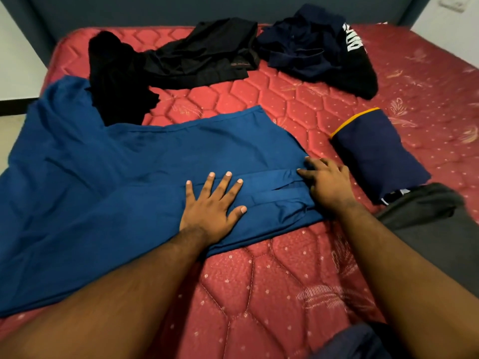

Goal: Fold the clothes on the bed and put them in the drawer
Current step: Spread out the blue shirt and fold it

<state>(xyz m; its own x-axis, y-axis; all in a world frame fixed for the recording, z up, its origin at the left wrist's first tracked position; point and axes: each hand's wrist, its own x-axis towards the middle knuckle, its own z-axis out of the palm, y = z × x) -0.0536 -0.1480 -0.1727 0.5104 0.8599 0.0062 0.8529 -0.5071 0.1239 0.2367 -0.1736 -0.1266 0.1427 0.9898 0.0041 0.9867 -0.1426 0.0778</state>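
A large blue garment [103, 182] lies spread across the left and middle of the red mattress [259, 281]. My left hand [212, 203] presses flat on it with fingers spread, beside a folded-in strip of the same cloth. My right hand [326, 182] rests on the garment's right edge, fingers laid on the fabric. A folded navy garment with a yellow trim [375, 154] sits to the right of my hands. Unfolded clothes lie at the far side: a black piece [116, 79], black shorts [202, 58] and a navy pile with white lettering [311, 47].
A dark grey garment [435, 224] lies at the right edge, partly over the folded navy one. A dark headboard [155, 9] runs along the back. Floor shows past the mattress's left edge [10, 125]. No drawer is in view.
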